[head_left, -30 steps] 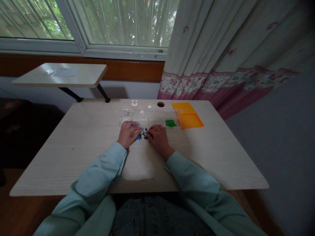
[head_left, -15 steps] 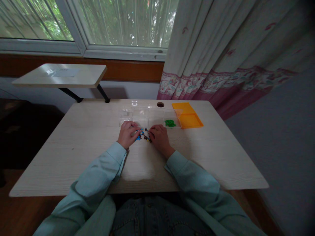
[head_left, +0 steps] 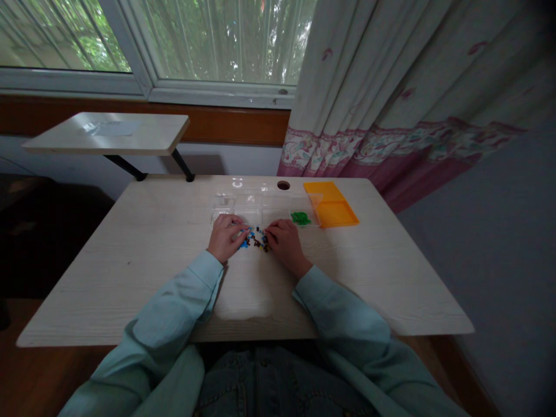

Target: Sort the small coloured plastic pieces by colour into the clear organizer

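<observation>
A small heap of tiny blue, black and orange pieces (head_left: 255,238) lies on the pale wooden table (head_left: 152,255). My left hand (head_left: 225,237) rests at the heap's left side, fingers curled onto the pieces. At the heap's right side my right hand (head_left: 283,242) has its fingers bent and its tips touching the pieces. What either hand pinches is too small to make out. Just beyond the hands stands a clear compartment box (head_left: 247,204), with green pieces (head_left: 300,218) in its right cell.
An orange lid (head_left: 330,211) lies right of the clear box, near a round cable hole (head_left: 283,185). A second small table (head_left: 108,132) stands at the back left under the window. A flowered curtain (head_left: 391,104) hangs at the right.
My right hand has slid a little to the right, and more of the small pieces now show between the hands. My left hand has stayed put.
</observation>
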`<state>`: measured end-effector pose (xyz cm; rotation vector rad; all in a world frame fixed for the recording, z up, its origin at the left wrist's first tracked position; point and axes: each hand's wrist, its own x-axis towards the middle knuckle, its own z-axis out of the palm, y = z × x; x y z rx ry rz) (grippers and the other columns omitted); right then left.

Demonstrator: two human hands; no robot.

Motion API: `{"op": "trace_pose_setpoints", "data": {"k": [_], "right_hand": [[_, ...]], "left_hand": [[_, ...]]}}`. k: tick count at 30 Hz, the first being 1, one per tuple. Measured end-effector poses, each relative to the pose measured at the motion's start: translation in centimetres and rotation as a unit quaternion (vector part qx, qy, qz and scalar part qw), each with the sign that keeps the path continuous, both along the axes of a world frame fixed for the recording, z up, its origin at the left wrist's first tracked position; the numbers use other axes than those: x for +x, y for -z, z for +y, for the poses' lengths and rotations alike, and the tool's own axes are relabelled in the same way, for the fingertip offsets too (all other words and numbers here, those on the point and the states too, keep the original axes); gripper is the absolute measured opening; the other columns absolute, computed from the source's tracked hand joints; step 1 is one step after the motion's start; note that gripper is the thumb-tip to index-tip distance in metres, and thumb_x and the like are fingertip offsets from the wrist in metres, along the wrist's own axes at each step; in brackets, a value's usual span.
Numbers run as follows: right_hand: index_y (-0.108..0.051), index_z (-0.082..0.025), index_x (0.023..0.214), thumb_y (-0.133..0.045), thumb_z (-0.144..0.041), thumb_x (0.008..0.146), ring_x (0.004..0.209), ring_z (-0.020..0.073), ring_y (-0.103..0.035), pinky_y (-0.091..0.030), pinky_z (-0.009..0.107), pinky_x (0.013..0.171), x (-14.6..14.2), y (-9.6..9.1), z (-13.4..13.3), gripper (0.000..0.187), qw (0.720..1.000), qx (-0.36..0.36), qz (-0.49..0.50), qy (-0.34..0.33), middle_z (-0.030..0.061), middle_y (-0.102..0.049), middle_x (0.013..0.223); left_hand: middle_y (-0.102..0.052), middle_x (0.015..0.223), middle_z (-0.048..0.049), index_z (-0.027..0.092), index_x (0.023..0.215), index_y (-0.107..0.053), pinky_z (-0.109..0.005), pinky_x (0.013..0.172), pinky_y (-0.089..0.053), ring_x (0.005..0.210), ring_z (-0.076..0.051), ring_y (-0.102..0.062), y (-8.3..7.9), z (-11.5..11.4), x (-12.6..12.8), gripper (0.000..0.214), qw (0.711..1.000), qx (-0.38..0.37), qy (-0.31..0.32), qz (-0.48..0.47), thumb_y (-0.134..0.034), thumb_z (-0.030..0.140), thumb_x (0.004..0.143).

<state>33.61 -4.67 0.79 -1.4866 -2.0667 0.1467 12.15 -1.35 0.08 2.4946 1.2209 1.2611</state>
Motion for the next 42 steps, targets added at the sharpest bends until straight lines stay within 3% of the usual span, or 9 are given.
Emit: {"op": "trace_pose_setpoints", "data": {"k": [10, 28, 37, 42], "right_hand": [[-0.072, -0.023, 0.087, -0.063, -0.025, 0.084, 0.104, 0.0225, -0.046, -0.031, 0.037, 0.086, 0.5, -0.7, -0.6, 0.01, 0.996, -0.008, -0.083, -0.039, 0.0052, -0.063, 0.102], [-0.072, -0.024, 0.09, -0.061, -0.025, 0.085, 0.101, 0.022, -0.046, -0.031, 0.036, 0.084, 0.2, -0.7, -0.8, 0.012, 0.992, -0.015, -0.115, -0.055, 0.0054, -0.064, 0.098], [-0.069, -0.02, 0.086, -0.058, -0.022, 0.087, 0.099, 0.0214, -0.047, -0.032, 0.036, 0.085, -1.0, -0.8, -1.1, 0.011, 0.993, -0.003, -0.113, -0.039, 0.0062, -0.065, 0.095], [-0.068, -0.021, 0.085, -0.06, -0.026, 0.086, 0.097, 0.0204, -0.05, -0.034, 0.034, 0.085, -0.9, -0.1, -0.9, 0.01, 0.998, -0.003, -0.048, -0.031, 0.0052, -0.065, 0.093]], "left_hand": [[-0.062, 0.095, -0.0053, 0.025, 0.09, -0.071, -0.039, 0.086, -0.043, 0.095, -0.02, -0.053, 0.0, 0.0, 0.0, 0.014, 1.0, -0.005, 0.002, 0.015, -0.061, 0.033, 0.084], [-0.062, 0.095, -0.0055, 0.025, 0.089, -0.071, -0.04, 0.087, -0.044, 0.096, -0.021, -0.053, 0.1, 0.0, 0.0, 0.015, 1.0, -0.006, -0.005, 0.011, -0.061, 0.034, 0.084], [-0.062, 0.095, -0.0054, 0.024, 0.089, -0.072, -0.039, 0.086, -0.044, 0.096, -0.021, -0.054, 0.0, -0.1, 0.0, 0.015, 1.0, 0.002, 0.002, 0.01, -0.061, 0.033, 0.085], [-0.062, 0.095, -0.0054, 0.025, 0.091, -0.071, -0.04, 0.087, -0.044, 0.097, -0.022, -0.053, 0.2, 0.1, -0.3, 0.015, 1.0, -0.007, -0.011, 0.01, -0.061, 0.033, 0.084]]}}
